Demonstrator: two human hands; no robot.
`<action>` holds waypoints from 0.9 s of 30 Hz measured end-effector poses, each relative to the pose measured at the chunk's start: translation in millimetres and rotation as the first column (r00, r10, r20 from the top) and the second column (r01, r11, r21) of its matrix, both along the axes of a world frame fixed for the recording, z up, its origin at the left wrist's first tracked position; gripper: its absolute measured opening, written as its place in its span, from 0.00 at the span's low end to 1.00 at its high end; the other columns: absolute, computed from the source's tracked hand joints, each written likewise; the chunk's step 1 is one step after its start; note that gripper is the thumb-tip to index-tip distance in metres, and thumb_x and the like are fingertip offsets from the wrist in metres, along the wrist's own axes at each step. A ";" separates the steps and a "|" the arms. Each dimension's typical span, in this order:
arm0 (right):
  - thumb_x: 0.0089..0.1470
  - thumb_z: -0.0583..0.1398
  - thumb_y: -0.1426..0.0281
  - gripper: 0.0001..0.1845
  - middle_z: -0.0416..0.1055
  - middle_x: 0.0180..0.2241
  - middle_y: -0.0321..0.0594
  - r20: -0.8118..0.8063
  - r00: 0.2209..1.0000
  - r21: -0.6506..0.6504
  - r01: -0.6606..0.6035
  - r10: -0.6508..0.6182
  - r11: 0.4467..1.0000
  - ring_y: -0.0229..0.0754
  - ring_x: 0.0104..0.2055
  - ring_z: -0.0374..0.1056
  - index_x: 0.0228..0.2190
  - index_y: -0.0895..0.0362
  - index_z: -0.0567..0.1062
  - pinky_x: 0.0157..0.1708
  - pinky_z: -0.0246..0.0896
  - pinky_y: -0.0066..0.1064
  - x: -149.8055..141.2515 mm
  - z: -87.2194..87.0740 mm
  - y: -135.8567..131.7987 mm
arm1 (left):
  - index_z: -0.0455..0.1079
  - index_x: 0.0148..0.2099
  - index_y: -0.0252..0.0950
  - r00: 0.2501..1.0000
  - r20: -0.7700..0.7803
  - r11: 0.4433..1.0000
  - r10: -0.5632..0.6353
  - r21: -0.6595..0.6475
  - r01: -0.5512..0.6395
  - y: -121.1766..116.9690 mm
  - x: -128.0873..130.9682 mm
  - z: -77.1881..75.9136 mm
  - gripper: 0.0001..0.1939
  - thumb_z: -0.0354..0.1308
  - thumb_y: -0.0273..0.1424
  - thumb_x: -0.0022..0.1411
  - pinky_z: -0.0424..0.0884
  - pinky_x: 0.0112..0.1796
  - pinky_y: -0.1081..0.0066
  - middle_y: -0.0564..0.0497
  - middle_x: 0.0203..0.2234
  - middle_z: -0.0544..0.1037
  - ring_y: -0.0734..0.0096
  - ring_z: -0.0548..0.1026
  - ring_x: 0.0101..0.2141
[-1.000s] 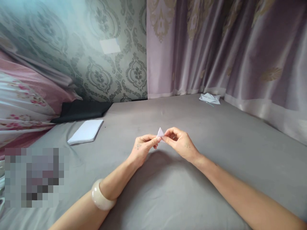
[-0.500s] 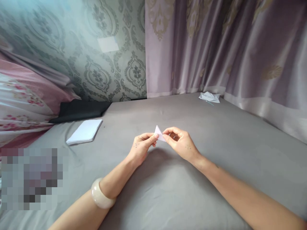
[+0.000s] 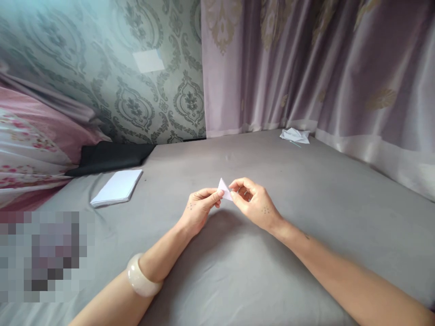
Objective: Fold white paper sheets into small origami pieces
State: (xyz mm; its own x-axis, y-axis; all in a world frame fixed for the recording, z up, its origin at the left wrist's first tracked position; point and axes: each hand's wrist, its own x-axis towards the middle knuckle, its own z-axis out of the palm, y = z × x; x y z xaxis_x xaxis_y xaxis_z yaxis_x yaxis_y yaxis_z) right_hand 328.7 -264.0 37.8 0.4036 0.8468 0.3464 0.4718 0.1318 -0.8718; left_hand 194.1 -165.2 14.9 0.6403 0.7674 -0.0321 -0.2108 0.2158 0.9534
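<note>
A small white folded paper triangle (image 3: 224, 188) is held just above the grey bedsheet (image 3: 238, 280) in the middle of the view. My left hand (image 3: 200, 209) pinches its left side between thumb and forefinger. My right hand (image 3: 253, 202) pinches its right side, fingers curled. A pale bangle (image 3: 139, 280) sits on my left wrist.
A stack of white paper sheets (image 3: 117, 187) lies on the sheet at the left. Crumpled white paper (image 3: 294, 135) lies far back by the purple curtain (image 3: 306, 68). A black cloth (image 3: 108, 156) and pink floral bedding (image 3: 30, 149) lie at the left. A blurred patch covers the lower left.
The paper triangle has tilted slightly between my fingers and both hands have shifted a little to the left. The view has drifted slightly.
</note>
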 end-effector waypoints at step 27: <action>0.52 0.61 0.57 0.15 0.70 0.23 0.33 -0.413 0.883 -0.179 -0.318 0.222 0.931 0.31 0.19 0.62 0.35 0.57 0.75 0.16 0.54 0.24 16.0 1.0 5.7 | 0.77 0.36 0.34 0.997 -0.072 0.982 -0.022 0.184 0.035 -5.4 -5.3 6.7 0.19 0.62 0.46 0.55 0.64 0.29 0.74 0.52 0.23 0.72 0.77 0.67 0.25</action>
State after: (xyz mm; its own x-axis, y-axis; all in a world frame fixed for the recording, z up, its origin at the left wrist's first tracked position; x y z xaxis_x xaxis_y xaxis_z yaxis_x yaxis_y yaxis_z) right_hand 344.7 -258.3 38.8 0.2069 0.9783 -0.0093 0.0740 -0.0251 -0.9969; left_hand 188.8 -170.6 21.6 0.6631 0.7458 0.0635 -0.1388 0.0391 0.9896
